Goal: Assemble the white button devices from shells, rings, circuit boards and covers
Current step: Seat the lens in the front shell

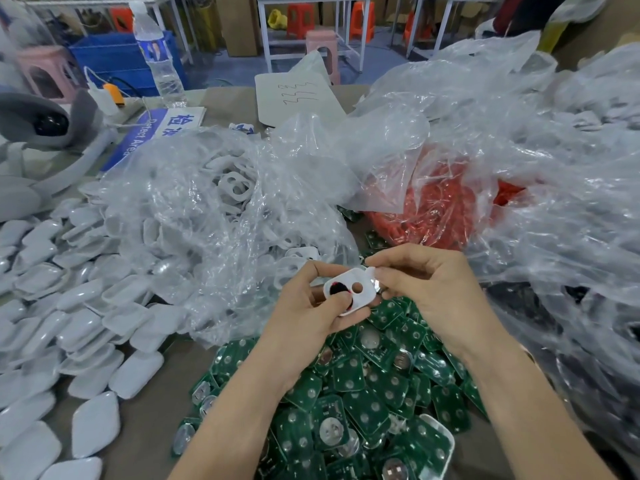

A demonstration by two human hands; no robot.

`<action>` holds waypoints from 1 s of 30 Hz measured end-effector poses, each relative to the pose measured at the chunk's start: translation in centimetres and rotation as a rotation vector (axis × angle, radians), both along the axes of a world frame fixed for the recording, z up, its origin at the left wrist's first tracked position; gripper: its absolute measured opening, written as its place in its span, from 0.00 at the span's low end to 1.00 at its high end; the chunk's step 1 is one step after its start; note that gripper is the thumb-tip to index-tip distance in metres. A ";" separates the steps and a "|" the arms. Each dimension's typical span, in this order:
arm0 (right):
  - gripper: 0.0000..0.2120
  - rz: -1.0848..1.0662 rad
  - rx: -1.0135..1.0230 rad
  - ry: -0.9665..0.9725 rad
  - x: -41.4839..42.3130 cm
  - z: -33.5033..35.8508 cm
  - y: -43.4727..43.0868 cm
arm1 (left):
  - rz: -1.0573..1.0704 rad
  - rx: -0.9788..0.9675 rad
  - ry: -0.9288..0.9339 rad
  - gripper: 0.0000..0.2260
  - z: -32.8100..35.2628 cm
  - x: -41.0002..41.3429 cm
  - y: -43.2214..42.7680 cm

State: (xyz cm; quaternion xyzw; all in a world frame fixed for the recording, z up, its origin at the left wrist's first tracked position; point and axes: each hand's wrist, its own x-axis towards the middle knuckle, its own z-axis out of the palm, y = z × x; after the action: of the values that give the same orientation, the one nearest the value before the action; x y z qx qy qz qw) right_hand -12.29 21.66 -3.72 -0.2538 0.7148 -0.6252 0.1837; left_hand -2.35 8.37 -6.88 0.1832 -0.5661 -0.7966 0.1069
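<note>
Head cam: my left hand [308,310] grips white shell [358,297], thumb on its black insert [335,288]. Right hand [426,289] pinches shell's other end, above PCB pile [363,393] on worktop [156,427]. Looks early-stage: board + cover not yet in.

Bare forearms [242,393], bare left hand [304,306] and right hand [426,289]

We see a factory assembly bench: heaps of green boards [363,386] near, white shells [79,306] left, bagged parts [214,209], stools [322,46] far
</note>
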 end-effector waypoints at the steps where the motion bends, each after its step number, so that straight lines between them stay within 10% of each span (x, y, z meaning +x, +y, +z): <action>1: 0.10 0.003 0.004 -0.008 0.0 -0.1 0.0 | 0.001 -0.005 0.002 0.09 0.0 0.0 0.0; 16: 0.09 -0.032 0.117 0.227 0.7 -1.1 -0.7 | 0.081 -0.159 0.027 0.08 0.3 0.0 0.8; 30: 0.14 -0.069 -0.101 -0.109 0.4 -2.0 -0.8 | 0.087 -0.145 0.098 0.10 0.2 0.0 1.7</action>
State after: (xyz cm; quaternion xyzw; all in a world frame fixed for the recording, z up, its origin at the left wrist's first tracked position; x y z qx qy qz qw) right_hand -11.92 20.89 -5.70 -0.2037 0.6795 -0.6794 0.1875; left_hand -2.32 10.11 -6.70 0.1603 -0.6079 -0.7560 0.1821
